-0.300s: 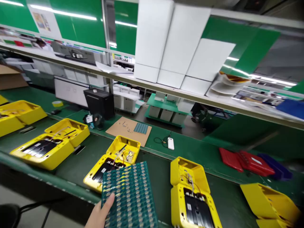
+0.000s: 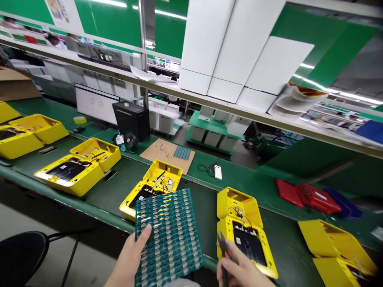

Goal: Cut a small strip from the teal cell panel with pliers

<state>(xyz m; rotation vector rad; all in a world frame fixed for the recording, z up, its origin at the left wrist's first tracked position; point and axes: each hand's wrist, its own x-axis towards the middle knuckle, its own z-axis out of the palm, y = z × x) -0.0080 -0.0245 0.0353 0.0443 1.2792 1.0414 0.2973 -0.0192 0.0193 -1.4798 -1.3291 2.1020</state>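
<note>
Hands sit at the bottom edge of the head view. Left hand (image 2: 130, 259) grips a teal cell pack (image 2: 167, 237) — a flat grid of battery cells w/ metal strips — by its lower left side, thumb on top, fingers underneath (not visible). Pack is held tilted, lifted off the green tabletop (image 2: 203, 215), and its upper edge overlaps the near side of an open yellow case (image 2: 154, 185).

Right hand (image 2: 239, 271) is closed around a small dark tool (image 2: 224, 247) w/ reddish handles, prob. cutters, though it's too blurred to tell. Tool tip sits just beside the near left corner of a second yellow case (image 2: 243, 231), which lies open w/ a black board and wires inside.

More open yellow cases along the tabletop: one further left (image 2: 79, 165), another at far left (image 2: 32, 133), another at the lower right (image 2: 335, 249). Behind them, across a raised strip — a cardboard sheet (image 2: 167, 153) w/ a small teal piece on it, a white adapter (image 2: 218, 172) on a cable, a black box (image 2: 131, 119), red trays (image 2: 308, 195). White panels (image 2: 236, 52) stand on the shelf above. Black chair seat (image 2: 18, 255) at lower left.
</note>
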